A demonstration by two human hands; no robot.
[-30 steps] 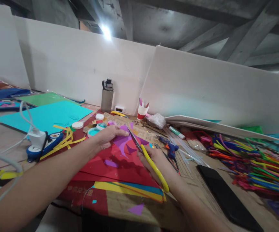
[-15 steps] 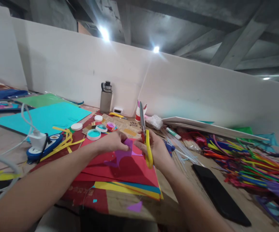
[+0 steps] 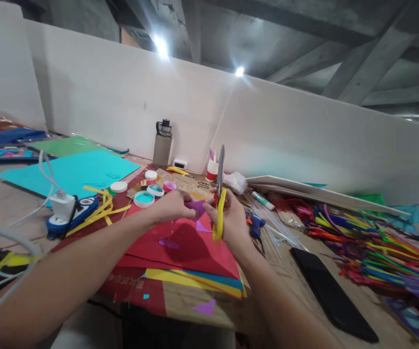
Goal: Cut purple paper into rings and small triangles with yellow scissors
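Note:
My left hand (image 3: pixel 175 206) pinches a piece of purple paper (image 3: pixel 196 206) above a stack of red sheets (image 3: pixel 194 252). Yellow-handled scissors (image 3: pixel 219 218) are in my right hand (image 3: pixel 233 218), their blades pointing up and away from me. The fingertips of my right hand are at the right edge of the purple paper. Purple scraps (image 3: pixel 169 244) lie on the red sheet under my hands, and another purple scrap (image 3: pixel 205 307) is near the front edge of the table.
Small round tubs (image 3: pixel 144 198), a bottle (image 3: pixel 162 145) and turquoise paper (image 3: pixel 74 169) stand or lie behind and left. A power strip (image 3: pixel 71 215) is at left. To the right are a black phone (image 3: pixel 333 293), glue gun (image 3: pixel 256 224) and pipe cleaners (image 3: pixel 380 242).
The purple paper has moved up and right, toward my right hand, and is now folded or bunched smaller. My hands are closer together. The scissors have tilted slightly, and the view has shifted a little.

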